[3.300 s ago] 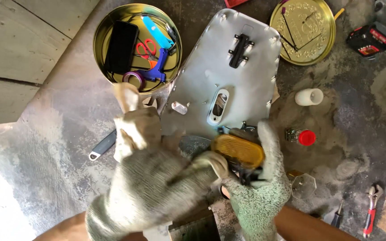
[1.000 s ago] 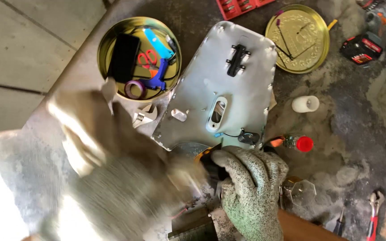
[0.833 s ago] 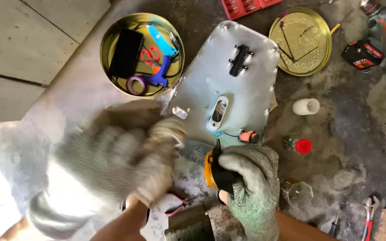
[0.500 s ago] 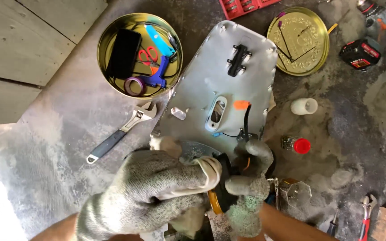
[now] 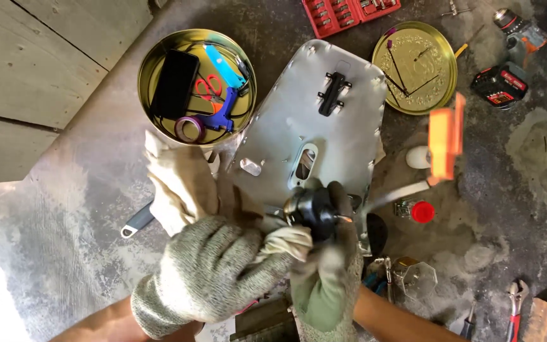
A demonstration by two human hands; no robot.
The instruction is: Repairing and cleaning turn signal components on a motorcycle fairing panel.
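We take the grey metal plate [image 5: 324, 136] on the concrete floor as our landmark. Just below its lower edge our right hand [image 5: 327, 278], in a green-grey knit glove, has its fingers curled tight around a black round-bodied part [image 5: 311, 210], which sits right at the plate's bottom rim. Our left hand [image 5: 213, 275], gloved the same way, is closed into a fist on a pale cloth [image 5: 182, 187]; one end of the cloth is pressed against the black part, and the rest billows up to the left of the plate. A blurred orange block [image 5: 446, 142] on a thin stem hangs in the air to the right of the plate. Up and left of the plate stands a round yellow tin [image 5: 150, 69] holding a black phone [image 5: 175, 83], red scissors and a roll of tape. Up and right of it lies the tin's lid [image 5: 441, 57], and a red cap [image 5: 423, 212] rests to its lower right.
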